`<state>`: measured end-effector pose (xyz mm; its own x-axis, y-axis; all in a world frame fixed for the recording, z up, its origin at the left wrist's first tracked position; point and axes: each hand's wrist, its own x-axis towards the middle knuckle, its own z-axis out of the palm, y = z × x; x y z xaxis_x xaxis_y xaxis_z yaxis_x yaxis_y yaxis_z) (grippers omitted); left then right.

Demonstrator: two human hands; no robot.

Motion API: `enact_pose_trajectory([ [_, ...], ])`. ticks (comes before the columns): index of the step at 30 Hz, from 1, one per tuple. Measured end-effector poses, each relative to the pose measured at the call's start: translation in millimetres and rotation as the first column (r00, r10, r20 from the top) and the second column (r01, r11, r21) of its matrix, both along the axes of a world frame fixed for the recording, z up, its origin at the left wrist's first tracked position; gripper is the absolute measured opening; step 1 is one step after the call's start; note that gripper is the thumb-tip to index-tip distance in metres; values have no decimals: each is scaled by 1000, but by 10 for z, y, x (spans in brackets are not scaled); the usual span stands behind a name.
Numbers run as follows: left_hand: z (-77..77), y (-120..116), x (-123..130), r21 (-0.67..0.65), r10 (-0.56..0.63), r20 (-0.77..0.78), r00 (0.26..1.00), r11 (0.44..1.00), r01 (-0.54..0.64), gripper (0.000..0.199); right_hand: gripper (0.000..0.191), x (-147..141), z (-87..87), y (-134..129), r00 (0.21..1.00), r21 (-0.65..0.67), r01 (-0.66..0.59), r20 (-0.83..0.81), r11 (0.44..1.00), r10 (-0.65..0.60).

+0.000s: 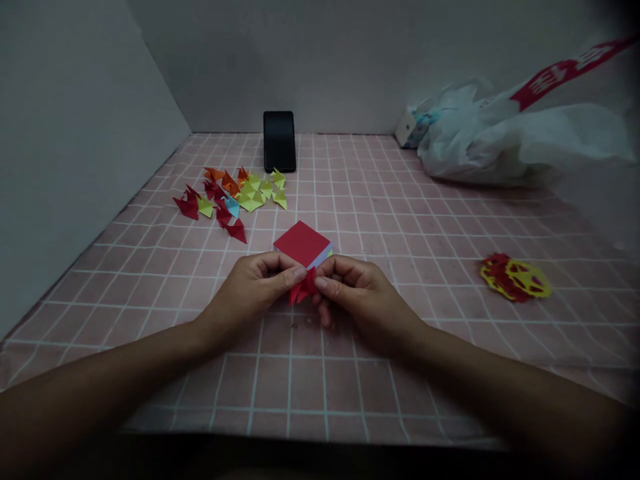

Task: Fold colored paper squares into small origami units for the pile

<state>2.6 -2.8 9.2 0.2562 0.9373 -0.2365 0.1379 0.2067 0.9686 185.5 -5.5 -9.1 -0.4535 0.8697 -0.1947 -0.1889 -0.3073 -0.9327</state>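
A small folded red paper piece (302, 288), shaped like an origami crane, is held up between both hands over the near middle of the table. My left hand (257, 280) pinches its left side between thumb and fingers. On the other side my right hand (357, 290) grips it with thumb and forefinger, the lower fingers curled beneath. Just behind the fingertips lies a stack of square paper (303, 241) with a red sheet on top. The fingers cover part of the folded piece and the stack's near corner.
Several folded paper cranes (251, 195) in red, orange, yellow and blue lie at the back left. A black phone (279, 141) stands behind them. Red and yellow paper cutouts (515, 277) lie at right. A white plastic bag (465, 147) and a small box (411, 128) sit at the back right.
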Motion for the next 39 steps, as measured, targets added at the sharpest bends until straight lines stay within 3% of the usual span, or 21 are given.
enact_pose_trajectory([
  [4,40,-3,16,16,4,-46,999,1000,-3,21,15,-3,-12,-13,1000,9,5,8,1000,-5],
  [12,5,-4,-1,-38,-4,32,999,999,5,24,16,6,14,-15,997,49,22,75,999,-26],
  [29,118,-11,75,52,-8,-117,993,999,14,19,20,-31,54,-64,963,169,86,240,982,-126],
  [33,111,-24,92,44,-11,-120,993,999,17,13,19,-33,39,-72,967,167,70,232,983,-109],
  [39,98,-30,76,74,4,-140,990,997,7,13,17,-17,2,-52,997,97,1,74,995,-8],
])
